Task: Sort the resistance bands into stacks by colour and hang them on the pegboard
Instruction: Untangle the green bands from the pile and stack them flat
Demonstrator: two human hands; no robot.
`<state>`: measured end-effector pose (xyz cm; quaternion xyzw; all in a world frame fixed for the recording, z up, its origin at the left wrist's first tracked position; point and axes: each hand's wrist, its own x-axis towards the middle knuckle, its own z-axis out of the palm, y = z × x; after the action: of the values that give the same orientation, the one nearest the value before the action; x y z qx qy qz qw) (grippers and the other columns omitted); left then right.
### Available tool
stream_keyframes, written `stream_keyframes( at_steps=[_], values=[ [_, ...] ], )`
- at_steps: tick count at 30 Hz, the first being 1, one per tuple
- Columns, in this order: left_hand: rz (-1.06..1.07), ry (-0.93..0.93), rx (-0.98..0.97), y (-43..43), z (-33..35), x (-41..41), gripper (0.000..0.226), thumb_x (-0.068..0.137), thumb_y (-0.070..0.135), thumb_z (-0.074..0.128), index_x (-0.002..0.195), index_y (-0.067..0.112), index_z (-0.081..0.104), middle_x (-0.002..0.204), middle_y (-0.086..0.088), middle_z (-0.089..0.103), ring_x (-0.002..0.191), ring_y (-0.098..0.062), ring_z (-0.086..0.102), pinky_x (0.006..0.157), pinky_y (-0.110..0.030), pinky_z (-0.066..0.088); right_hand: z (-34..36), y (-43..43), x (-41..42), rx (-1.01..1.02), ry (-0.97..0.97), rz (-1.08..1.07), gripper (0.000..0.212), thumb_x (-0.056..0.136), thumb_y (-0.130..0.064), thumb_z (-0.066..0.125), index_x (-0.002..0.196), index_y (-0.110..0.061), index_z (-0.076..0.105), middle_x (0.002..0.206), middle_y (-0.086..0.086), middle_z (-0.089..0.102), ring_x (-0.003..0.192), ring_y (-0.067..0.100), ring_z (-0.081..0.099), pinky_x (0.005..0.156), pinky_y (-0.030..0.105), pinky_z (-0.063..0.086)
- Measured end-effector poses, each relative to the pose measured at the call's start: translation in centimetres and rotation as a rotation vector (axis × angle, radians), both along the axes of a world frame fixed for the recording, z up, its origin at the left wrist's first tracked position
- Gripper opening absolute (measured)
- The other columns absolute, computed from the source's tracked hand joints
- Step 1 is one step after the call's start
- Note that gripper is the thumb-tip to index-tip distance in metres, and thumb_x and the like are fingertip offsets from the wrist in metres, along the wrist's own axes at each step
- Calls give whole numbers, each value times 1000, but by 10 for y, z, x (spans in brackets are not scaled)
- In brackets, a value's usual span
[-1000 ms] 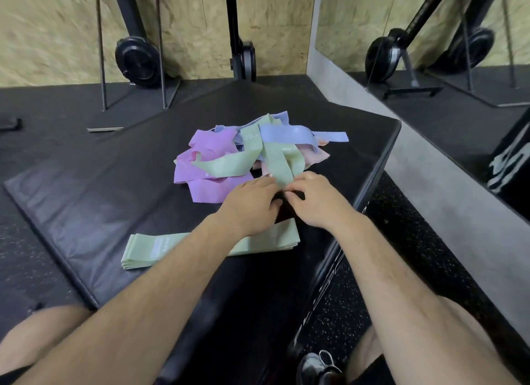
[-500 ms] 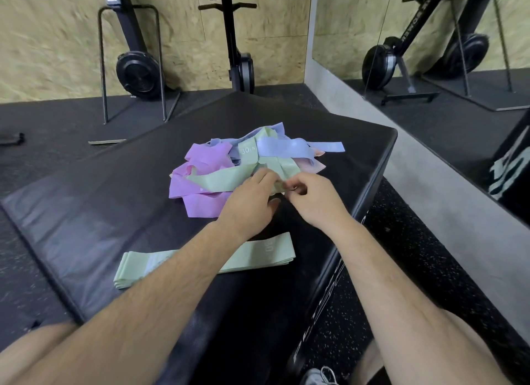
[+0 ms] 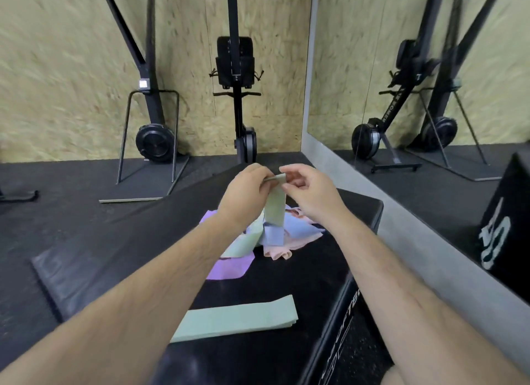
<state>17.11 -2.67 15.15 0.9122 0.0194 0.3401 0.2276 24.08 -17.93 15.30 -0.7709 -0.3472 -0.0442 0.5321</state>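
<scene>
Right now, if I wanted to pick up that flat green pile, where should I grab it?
Probably the right short end of the green stack. It lies flat on the black pad, its layers line up there and that end is free, while the left forearm covers the other end. Come from the right and pinch all layers together.

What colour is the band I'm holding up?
The held band is pale green, head view.

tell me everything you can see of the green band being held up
The held green band is a pale mint, flat strip that looks stretchy. The left hand and right hand pinch its top end; it hangs straight down, its lower end reaching the mixed pile on the black mat.
</scene>
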Motion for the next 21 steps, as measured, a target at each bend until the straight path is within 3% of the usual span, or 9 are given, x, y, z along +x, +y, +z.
stream_keyframes(
  at_steps=[4,9,12,14,16,18,21],
  values=[
    [15,-68,-46,5,44,-6,12,97,16,60,89,17,69,85,2,63,79,-15,52,64,-13,33,44,4,-10,0,-100,-27,29,93,-9,68,120,-20,71,97,-11,69,89,6,65,87,19,52],
    [-28,-151,-120,2,82,-36,12,95,16,62,93,14,73,88,-2,70,80,-16,57,64,-21,36,83,6,-36,53,-167,-31,23,94,-12,70,116,-19,71,95,-7,69,93,18,68,90,30,55],
    [-51,-165,-221,4,100,-55,10,94,22,66,96,16,74,83,4,69,78,-15,62,67,-26,48,98,6,-54,87,-188,-26,13,95,-18,70,108,-19,71,90,-10,66,80,2,60,76,17,48],
    [-60,-181,-248,5,111,-71,10,92,25,69,96,17,74,78,6,67,69,-5,56,62,-21,42,105,6,-66,129,-154,-23,12,97,-21,69,107,-15,72,89,-9,66,73,-7,57,69,10,45],
    [-65,-176,-247,4,119,-90,12,91,28,71,94,17,73,77,2,65,63,-2,48,57,-16,37,109,6,-78,151,-68,1,14,99,-23,67,109,-14,72,92,-6,70,80,-3,64,74,17,53],
    [-73,-156,-264,0,122,-113,14,89,31,74,93,17,72,77,0,64,63,-4,47,59,-17,39,109,4,-96,158,29,69,15,100,-22,64,110,-12,69,97,2,76,90,15,72,78,31,61],
    [-113,-117,-346,-5,115,-147,15,87,33,76,92,18,72,75,9,64,62,-2,49,61,-19,44,98,-1,-126,173,98,173,13,102,-17,62,108,-7,68,91,8,78,78,18,72,71,33,60]
  ],
)
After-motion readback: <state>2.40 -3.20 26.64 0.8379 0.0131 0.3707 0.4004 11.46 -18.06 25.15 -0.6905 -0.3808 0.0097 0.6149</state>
